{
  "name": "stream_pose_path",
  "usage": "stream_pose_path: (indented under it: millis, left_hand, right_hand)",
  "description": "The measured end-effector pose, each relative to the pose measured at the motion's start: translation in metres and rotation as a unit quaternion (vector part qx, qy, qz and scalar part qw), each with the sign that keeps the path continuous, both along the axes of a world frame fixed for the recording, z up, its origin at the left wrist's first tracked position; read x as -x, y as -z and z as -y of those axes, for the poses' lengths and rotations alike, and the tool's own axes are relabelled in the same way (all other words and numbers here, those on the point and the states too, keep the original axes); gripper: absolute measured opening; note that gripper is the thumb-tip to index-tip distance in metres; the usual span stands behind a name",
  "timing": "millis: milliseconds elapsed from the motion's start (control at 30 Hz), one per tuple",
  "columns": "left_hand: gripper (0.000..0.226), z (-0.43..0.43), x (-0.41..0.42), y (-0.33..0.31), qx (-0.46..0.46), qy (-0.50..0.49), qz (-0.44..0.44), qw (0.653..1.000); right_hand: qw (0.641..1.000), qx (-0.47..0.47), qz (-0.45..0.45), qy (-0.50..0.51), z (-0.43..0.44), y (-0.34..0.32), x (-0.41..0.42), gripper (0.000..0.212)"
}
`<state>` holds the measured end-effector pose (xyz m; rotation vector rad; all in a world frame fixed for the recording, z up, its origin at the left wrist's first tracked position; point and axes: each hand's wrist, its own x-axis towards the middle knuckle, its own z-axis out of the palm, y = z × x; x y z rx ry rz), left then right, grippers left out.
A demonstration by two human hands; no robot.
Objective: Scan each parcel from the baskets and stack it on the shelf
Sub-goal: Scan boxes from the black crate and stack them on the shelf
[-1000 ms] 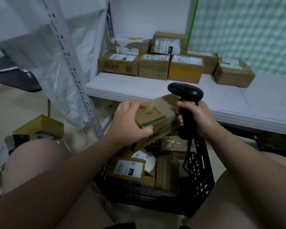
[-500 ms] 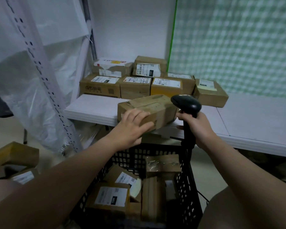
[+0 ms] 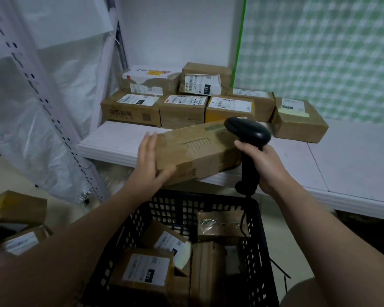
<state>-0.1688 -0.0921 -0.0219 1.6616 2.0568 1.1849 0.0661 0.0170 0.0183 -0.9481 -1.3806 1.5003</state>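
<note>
cardboard parcel (image 3: 195, 151) lies long and a little tilted between the two hands, at the front edge of the white shelf (image 3: 111, 140); if it rests fully on the board, i cannot tell. left hand (image 3: 150, 160) is flat against the left end of it, fingers straight and together, thumb low on the front face, not closed around it. right hand (image 3: 265, 167) grips the handle of the black scanner (image 3: 248, 131) with all fingers wrapped; the scanner head stands over the right end of the parcel. beyond both hands a row of labelled boxes (image 3: 182, 109) sits on the shelf. below the hands a black basket (image 3: 261, 240) holds more parcels (image 3: 146, 271).
</note>
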Motion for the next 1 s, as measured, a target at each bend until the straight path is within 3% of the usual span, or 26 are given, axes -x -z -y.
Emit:
stream_pose_path:
  millis: [100, 200, 300, 400, 467, 633, 733, 767, 900, 1000]
  left_hand:
    - [0.059, -0.020, -0.005, -0.011, -0.001, -0.124, 0.277, 0.953]
    - [0.048, -0.028, -0.004, -0.022, 0.003, -0.072, 0.372, 0.926]
    - [0.058, -0.026, 0.005, -0.027, -0.066, -0.047, 0.333, 0.939]
    - [0.062, -0.026, 0.006, -0.027, -0.119, -0.053, 0.291, 0.948]
    - [0.064, -0.025, 0.003, -0.027, -0.125, -0.061, 0.274, 0.952]
    - [0.047, -0.028, -0.005, -0.037, -0.076, -0.102, 0.307, 0.943]
    - [0.091, -0.033, -0.003, -0.046, 0.019, -0.114, 0.308, 0.944]
    - [0.090, -0.033, -0.004, -0.048, 0.041, -0.108, 0.310, 0.944]
    - [0.047, -0.028, -0.003, -0.047, 0.069, -0.029, 0.315, 0.946]
    - [0.040, -0.019, -0.008, -0.044, 0.047, 0.006, 0.243, 0.969]
  right_hand:
    - [1.000, -0.001, -0.004, -0.008, 0.001, 0.001, 0.007, 0.016]
    - [1.000, -0.007, -0.027, 0.007, 0.000, -0.002, 0.007, 0.012]
    - [0.996, -0.009, -0.089, 0.026, -0.002, -0.009, 0.000, 0.012]
    - [0.997, -0.004, -0.076, 0.015, 0.001, -0.009, -0.006, 0.019]
    - [0.999, 0.010, -0.051, -0.004, 0.005, -0.006, -0.006, 0.024]
    - [1.000, -0.010, -0.021, 0.009, 0.011, -0.004, -0.006, 0.012]
    - [0.999, -0.022, -0.027, 0.025, 0.012, -0.006, -0.007, 0.016]
    - [0.999, -0.019, -0.031, 0.027, 0.011, -0.006, -0.007, 0.017]
    - [0.997, -0.003, -0.068, 0.029, 0.009, -0.006, -0.007, 0.016]
    - [0.992, -0.046, -0.110, 0.038, 0.011, -0.009, -0.004, 0.022]
